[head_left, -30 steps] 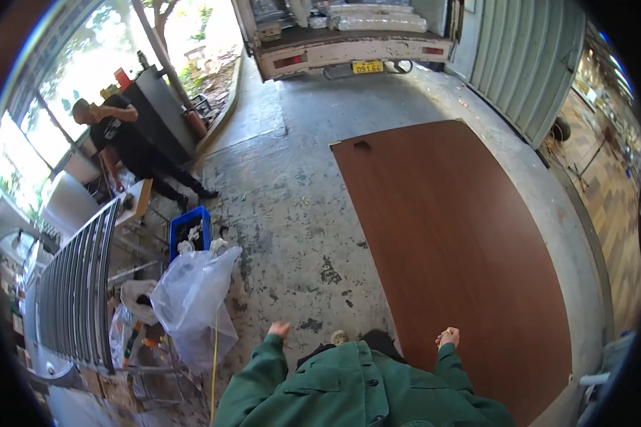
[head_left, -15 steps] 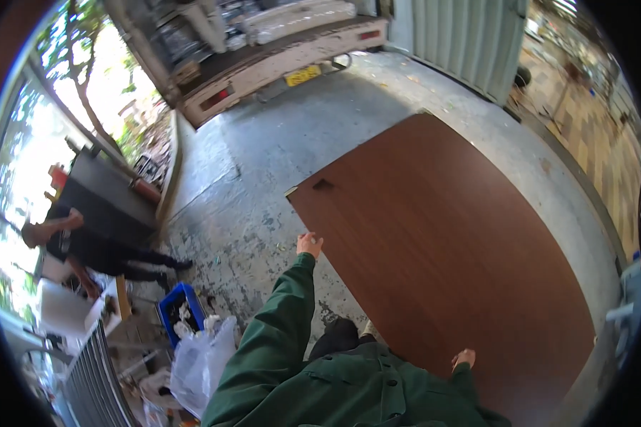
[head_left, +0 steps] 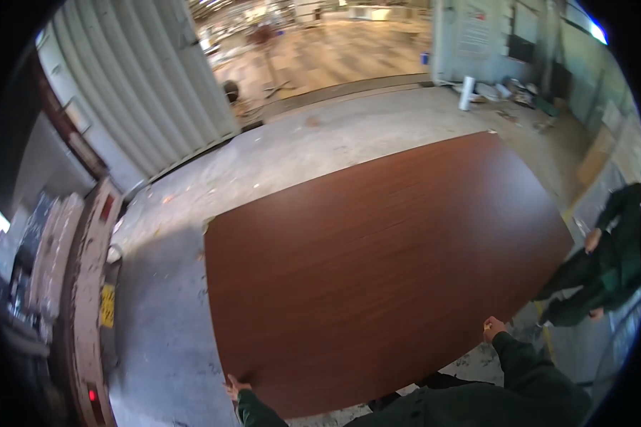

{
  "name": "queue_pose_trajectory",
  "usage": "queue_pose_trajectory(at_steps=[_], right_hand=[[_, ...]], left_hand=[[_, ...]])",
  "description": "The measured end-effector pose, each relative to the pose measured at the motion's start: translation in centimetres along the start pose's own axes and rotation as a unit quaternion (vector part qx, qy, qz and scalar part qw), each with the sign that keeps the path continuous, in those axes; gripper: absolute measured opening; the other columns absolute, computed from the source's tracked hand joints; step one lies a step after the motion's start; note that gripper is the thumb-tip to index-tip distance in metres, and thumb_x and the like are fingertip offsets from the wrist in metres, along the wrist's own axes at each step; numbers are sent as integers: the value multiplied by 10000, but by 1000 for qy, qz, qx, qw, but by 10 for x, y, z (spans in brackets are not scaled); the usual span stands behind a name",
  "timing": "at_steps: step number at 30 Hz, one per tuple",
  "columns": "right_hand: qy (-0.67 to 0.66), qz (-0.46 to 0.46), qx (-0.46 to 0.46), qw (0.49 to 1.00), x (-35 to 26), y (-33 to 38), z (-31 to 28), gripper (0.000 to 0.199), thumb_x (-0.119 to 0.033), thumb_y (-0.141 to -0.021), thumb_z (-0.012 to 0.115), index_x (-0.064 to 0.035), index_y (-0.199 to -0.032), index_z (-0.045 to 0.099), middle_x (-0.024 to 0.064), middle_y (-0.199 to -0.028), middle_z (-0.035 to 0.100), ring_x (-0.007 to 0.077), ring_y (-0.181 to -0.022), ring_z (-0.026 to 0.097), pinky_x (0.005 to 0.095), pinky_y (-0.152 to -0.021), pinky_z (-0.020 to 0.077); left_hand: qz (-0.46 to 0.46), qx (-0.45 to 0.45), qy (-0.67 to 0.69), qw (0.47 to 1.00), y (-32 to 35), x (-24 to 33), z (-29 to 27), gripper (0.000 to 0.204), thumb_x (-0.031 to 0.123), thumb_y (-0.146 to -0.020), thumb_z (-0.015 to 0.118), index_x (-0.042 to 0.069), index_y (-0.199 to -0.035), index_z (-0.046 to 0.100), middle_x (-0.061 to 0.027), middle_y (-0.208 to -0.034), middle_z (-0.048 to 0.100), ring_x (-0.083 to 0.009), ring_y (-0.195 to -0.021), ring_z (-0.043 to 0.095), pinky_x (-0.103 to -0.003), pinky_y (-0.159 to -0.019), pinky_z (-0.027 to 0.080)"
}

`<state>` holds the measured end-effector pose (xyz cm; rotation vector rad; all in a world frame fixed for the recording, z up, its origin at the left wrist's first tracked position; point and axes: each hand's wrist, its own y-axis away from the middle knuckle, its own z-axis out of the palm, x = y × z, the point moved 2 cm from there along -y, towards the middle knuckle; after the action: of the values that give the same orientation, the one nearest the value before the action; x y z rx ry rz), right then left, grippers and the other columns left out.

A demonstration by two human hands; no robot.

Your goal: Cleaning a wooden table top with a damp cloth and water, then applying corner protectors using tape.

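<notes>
A large, flat dark-brown wood-grain board [head_left: 384,263] spans the middle of the view at a slant. At its left near edge, close to the near corner, my left hand [head_left: 236,388] grips the rim, its fingers partly out of sight. On the near edge toward the right, my right hand [head_left: 494,329] is closed around the rim with the thumb side showing. What bears the board from below is hidden.
Another person [head_left: 605,263] in dark green stands just off the board's right end. To the left is a truck's tail [head_left: 89,299] with a wrapped load. A ribbed metal door [head_left: 139,85] stands far left, beside a wood-floored room [head_left: 335,53]. A white roll [head_left: 466,93] stands upright at the far right.
My view has swung to the right, so the truck now lies at the left. My left hand has come onto the board's edge; my right hand stays at the near edge.
</notes>
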<state>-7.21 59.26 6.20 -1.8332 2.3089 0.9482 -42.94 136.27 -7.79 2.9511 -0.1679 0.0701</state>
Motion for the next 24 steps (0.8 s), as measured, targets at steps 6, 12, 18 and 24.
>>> queue_pose_trajectory(at_steps=[6, 12, 18, 24], right_hand=[[-44, 158, -41, 986, 11, 90, -10, 161, -128, -766, 563, -37, -893, 525, 128, -718, 609, 215, -598, 611, 339, -532, 494], [-82, 136, -30, 987, -10, 111, 1, 188, -78, -744, 552, -52, -930, 538, 118, -721, 610, 202, -588, 609, 316, -529, 498], [-260, 82, -24, 962, -33, 114, -15, 191, -52, -761, 559, -41, -949, 524, 100, -744, 606, 152, -595, 589, 290, -515, 481], [-417, 10, -159, 895, -79, 67, -31, 259, -82, -787, 590, -46, -1017, 479, 78, -745, 575, 134, -585, 552, 274, -512, 459]], left_hand=[[-157, -239, -71, 956, -13, 88, 21, 785, 41, -735, 501, 333, -1381, 164, -34, -1458, -91, -353, -1251, 257, -450, -911, 404], [-114, -90, -101, 984, 21, 109, 71, 349, 113, -900, 317, 117, -1211, 474, -59, -1239, 434, -238, -1033, 504, -330, -830, 471], [-11, -267, 320, 909, 201, 253, 28, 357, 19, -778, 488, 111, -1104, 600, -85, -970, 615, -231, -899, 560, -453, -723, 510], [25, -564, 566, 601, 392, 361, -13, 339, -76, -761, 506, 13, -1088, 516, -101, -874, 550, -237, -744, 570, -333, -635, 506]])
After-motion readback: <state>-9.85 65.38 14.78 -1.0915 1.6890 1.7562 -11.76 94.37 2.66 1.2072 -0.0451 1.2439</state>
